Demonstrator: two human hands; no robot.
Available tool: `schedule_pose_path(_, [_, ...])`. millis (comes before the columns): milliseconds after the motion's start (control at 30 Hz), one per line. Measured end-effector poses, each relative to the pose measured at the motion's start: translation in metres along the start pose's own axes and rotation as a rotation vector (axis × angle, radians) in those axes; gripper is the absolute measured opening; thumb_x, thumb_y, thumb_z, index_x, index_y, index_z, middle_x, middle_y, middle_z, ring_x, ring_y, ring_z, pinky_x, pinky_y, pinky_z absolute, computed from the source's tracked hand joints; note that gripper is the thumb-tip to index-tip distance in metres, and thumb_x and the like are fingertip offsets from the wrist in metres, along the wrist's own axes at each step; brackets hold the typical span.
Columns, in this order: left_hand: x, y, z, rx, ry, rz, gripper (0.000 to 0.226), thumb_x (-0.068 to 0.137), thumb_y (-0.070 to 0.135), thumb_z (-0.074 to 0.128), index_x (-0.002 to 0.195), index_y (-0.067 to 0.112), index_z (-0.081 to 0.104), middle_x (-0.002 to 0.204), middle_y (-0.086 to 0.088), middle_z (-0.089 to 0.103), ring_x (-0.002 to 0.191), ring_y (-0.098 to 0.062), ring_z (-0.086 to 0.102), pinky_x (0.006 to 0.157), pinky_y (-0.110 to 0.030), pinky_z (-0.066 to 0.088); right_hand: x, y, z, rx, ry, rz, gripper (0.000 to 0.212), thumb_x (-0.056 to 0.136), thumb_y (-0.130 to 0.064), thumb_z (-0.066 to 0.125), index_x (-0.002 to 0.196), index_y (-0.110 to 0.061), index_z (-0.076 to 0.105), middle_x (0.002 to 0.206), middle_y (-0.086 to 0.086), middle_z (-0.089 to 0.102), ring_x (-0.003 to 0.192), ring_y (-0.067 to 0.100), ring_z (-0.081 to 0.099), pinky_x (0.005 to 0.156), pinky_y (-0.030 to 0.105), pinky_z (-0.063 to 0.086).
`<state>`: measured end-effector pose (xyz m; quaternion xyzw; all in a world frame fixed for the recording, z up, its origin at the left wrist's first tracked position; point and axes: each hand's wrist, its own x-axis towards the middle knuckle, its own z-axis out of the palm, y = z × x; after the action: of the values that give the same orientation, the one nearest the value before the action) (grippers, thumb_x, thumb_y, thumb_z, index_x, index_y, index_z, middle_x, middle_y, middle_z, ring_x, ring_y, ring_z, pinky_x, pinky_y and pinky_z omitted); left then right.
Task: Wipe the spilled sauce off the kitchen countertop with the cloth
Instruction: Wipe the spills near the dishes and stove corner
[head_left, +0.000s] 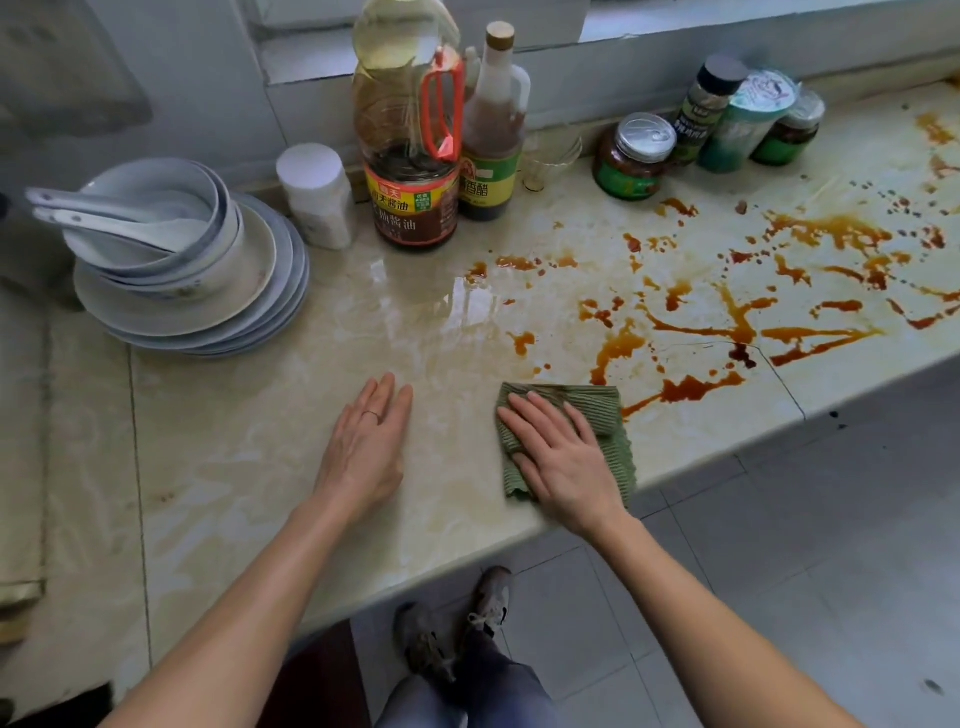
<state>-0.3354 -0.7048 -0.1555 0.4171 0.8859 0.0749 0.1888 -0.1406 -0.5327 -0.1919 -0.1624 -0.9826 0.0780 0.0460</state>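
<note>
My right hand (563, 457) lies flat, fingers spread, pressing the ribbed green cloth (605, 415) onto the glossy marbled countertop (234, 441). Past those fingertips, brown sauce (696, 387) streaks the stone. My left hand (366, 452) rests open, palm down; beyond it stands a soy bottle (410, 156) labelled 酱油.

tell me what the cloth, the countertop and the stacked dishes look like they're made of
The cloth looks like soft woven or knit fabric: green, matte, with fine ribs and limp folds. The countertop looks like polished stone or a marble-look tile: glossy, cream with veining, and it has a seam line; which one is unclear. The stacked dishes look like glazed ceramic: smooth, pale and shiny.
</note>
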Motion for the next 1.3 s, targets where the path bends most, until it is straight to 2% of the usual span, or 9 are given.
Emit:
schedule_pose_path(133, [-0.002, 0.005, -0.001, 0.009, -0.029, -0.019, 0.067, 0.092, 0.020, 0.042, 0.150, 0.020, 0.007, 0.159, -0.004, -0.005, 0.146, -0.021, -0.004, 0.119, -0.038, 0.006, 0.000, -0.038, 0.008, 0.028, 0.060, 0.188, 0.056, 0.096, -0.038, 0.036, 0.149, -0.021, 0.039, 0.156, -0.001, 0.036, 0.145, 0.020, 0.030, 0.115, 0.049, 0.019])
schedule_pose_path(333, [-0.001, 0.010, -0.004, 0.070, -0.176, -0.042, 0.081, 0.092, 0.044, 0.041, 0.149, 0.018, -0.010, 0.155, -0.005, -0.024, 0.143, -0.021, -0.019, 0.118, -0.042, 0.001, -0.004, -0.008, 0.002, 0.025, -0.040, -0.149, 0.055, 0.099, -0.041, 0.039, 0.151, -0.027, 0.035, 0.159, -0.007, 0.031, 0.148, 0.013, 0.022, 0.119, 0.043, 0.018])
schedule_pose_path(533, [0.000, 0.012, -0.007, 0.092, -0.231, -0.053, 0.085, 0.091, 0.045, 0.042, 0.148, 0.018, -0.014, 0.153, -0.005, -0.029, 0.142, -0.022, -0.023, 0.118, -0.043, -0.001, 0.015, -0.008, 0.000, 0.058, 0.060, 0.224, 0.056, 0.096, -0.039, 0.035, 0.148, -0.022, 0.041, 0.156, -0.003, 0.036, 0.145, 0.018, 0.029, 0.116, 0.049, 0.020])
schedule_pose_path(633, [0.000, 0.014, -0.005, 0.084, -0.227, -0.068, 0.086, 0.091, 0.045, 0.043, 0.148, 0.017, -0.014, 0.153, -0.004, -0.030, 0.142, -0.022, -0.024, 0.117, -0.043, -0.002, 0.001, -0.035, 0.007, 0.057, 0.040, 0.072, 0.057, 0.097, -0.039, 0.038, 0.150, -0.021, 0.038, 0.158, -0.002, 0.032, 0.147, 0.019, 0.025, 0.116, 0.050, 0.020])
schedule_pose_path(767, [-0.001, 0.014, -0.007, 0.074, -0.217, -0.071, 0.083, 0.092, 0.042, 0.043, 0.148, 0.018, -0.014, 0.153, -0.003, -0.028, 0.142, -0.021, -0.022, 0.118, -0.042, -0.001, 0.008, 0.009, 0.001, 0.042, -0.041, -0.168, 0.052, 0.100, -0.039, 0.037, 0.151, -0.027, 0.037, 0.158, -0.007, 0.032, 0.147, 0.013, 0.025, 0.117, 0.044, 0.020])
schedule_pose_path(933, [0.000, 0.019, -0.009, 0.066, -0.219, -0.098, 0.079, 0.094, 0.039, 0.041, 0.149, 0.018, -0.011, 0.154, -0.003, -0.027, 0.143, -0.021, -0.021, 0.118, -0.043, 0.001, 0.020, 0.012, -0.002, 0.051, 0.028, 0.137, 0.054, 0.096, -0.036, 0.035, 0.148, -0.025, 0.041, 0.156, -0.004, 0.036, 0.145, 0.017, 0.029, 0.116, 0.047, 0.020])
schedule_pose_path(1067, [-0.001, 0.024, -0.006, 0.033, -0.183, -0.129, 0.079, 0.094, 0.037, 0.042, 0.149, 0.017, -0.010, 0.154, -0.003, -0.026, 0.143, -0.020, -0.021, 0.118, -0.044, 0.000, 0.012, -0.023, 0.006, 0.080, 0.005, -0.035, 0.055, 0.096, -0.037, 0.040, 0.150, -0.025, 0.039, 0.158, -0.004, 0.033, 0.147, 0.019, 0.026, 0.117, 0.049, 0.019])
schedule_pose_path(1167, [-0.001, 0.025, -0.005, 0.011, -0.149, -0.143, 0.077, 0.093, 0.036, 0.043, 0.150, 0.018, -0.006, 0.156, -0.002, -0.022, 0.144, -0.020, -0.018, 0.118, -0.043, 0.002, 0.020, -0.002, 0.003, 0.081, -0.039, -0.190, 0.052, 0.098, -0.038, 0.040, 0.150, -0.028, 0.038, 0.157, -0.006, 0.033, 0.147, 0.015, 0.025, 0.118, 0.045, 0.018])
schedule_pose_path(1300, [0.001, 0.026, -0.007, -0.001, -0.133, -0.155, 0.076, 0.092, 0.033, 0.046, 0.150, 0.019, 0.000, 0.157, -0.002, -0.016, 0.145, -0.019, -0.013, 0.119, -0.042, 0.005, 0.039, 0.021, -0.003, 0.102, 0.003, 0.039, 0.050, 0.099, -0.037, 0.036, 0.147, -0.028, 0.043, 0.155, -0.006, 0.038, 0.145, 0.015, 0.029, 0.117, 0.046, 0.021])
